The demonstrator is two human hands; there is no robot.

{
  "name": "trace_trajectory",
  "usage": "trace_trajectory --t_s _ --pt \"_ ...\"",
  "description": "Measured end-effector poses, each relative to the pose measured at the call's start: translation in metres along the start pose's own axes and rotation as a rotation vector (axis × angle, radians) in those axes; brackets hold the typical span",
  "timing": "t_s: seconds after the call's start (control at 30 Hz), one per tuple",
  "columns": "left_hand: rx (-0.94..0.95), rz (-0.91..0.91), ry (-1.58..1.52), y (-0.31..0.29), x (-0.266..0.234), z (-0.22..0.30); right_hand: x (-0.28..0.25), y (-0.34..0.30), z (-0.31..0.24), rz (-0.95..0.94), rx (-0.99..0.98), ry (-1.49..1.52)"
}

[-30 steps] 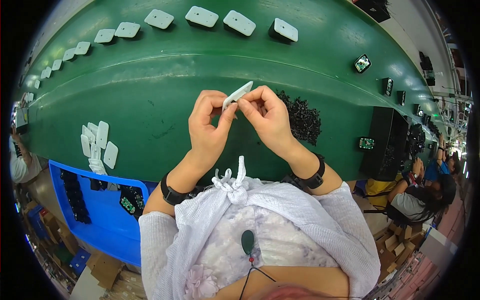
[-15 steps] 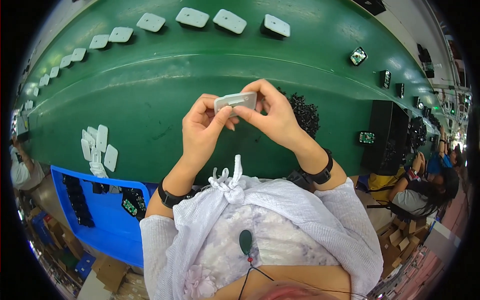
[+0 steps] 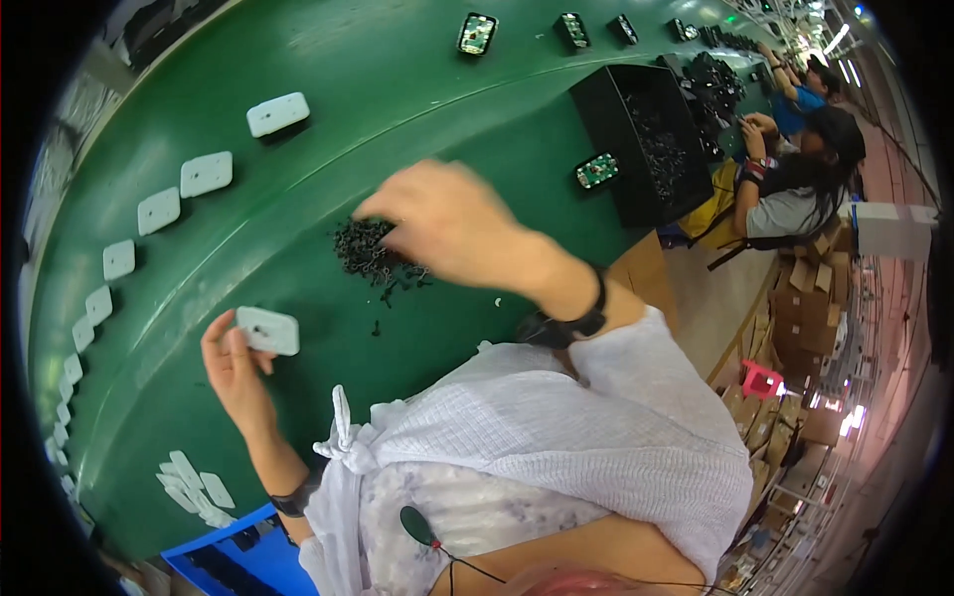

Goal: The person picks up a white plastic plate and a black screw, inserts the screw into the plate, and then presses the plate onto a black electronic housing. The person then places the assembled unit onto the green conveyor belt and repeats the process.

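Observation:
My left hand (image 3: 240, 372) holds a white plastic cover (image 3: 270, 332) by its left end, thumb on its face. A small dark spot shows near the middle of the cover. Above a heap of small black plastic pieces (image 3: 363, 248) is my right hand (image 3: 442, 223), its fingers smeared by motion at the heap's upper edge. Whether anything is between those fingers cannot be made out. A few loose black pieces lie just below the heap.
White-topped units (image 3: 207, 174) line the left of the green table (image 3: 308, 214). Small circuit-board units (image 3: 478, 35) run along the far right, by a black bin (image 3: 636, 149). Loose white covers (image 3: 189, 485) lie near a blue tray (image 3: 283, 566). Co-workers sit at right.
My view has swung to the right. My hands, together on the white cover before, are now apart: the left keeps the cover, and the right has let go and moved over the black pieces.

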State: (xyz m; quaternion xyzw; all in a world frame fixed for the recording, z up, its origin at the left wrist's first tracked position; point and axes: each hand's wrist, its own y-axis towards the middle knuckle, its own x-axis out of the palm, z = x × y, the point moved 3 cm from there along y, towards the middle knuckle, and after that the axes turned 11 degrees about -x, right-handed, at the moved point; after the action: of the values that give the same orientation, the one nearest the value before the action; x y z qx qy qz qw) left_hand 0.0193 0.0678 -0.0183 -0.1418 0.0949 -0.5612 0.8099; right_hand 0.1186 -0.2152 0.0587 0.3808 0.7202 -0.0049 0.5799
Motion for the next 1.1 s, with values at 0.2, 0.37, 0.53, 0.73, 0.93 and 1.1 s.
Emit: trace_trajectory --t_s 0.2,0.37,0.53,0.73,0.93,1.1 --pt "0.113 0.141 0.484 0.048 -0.057 0.0 -0.092 -0.144 0.086 -0.538 0.491 -0.821" --pt "0.338 0.175 0.889 0.045 -0.043 0.015 -0.091 -0.147 0.101 -0.306 0.464 -0.58" --pt "0.533 0.531 1.236 0.01 -0.016 0.02 -0.062 -0.124 0.122 0.18 0.661 0.191" --pt "0.449 0.556 1.3 0.0 -0.006 0.016 -0.068 -0.121 0.15 0.135 0.799 -0.318" --pt "0.512 0.448 1.109 -0.002 -0.016 0.01 -0.07 -0.096 0.108 0.112 0.38 -0.354" --pt "0.628 0.215 0.953 -0.001 0.012 0.018 -0.061 -0.112 0.125 0.145 0.509 -0.402"
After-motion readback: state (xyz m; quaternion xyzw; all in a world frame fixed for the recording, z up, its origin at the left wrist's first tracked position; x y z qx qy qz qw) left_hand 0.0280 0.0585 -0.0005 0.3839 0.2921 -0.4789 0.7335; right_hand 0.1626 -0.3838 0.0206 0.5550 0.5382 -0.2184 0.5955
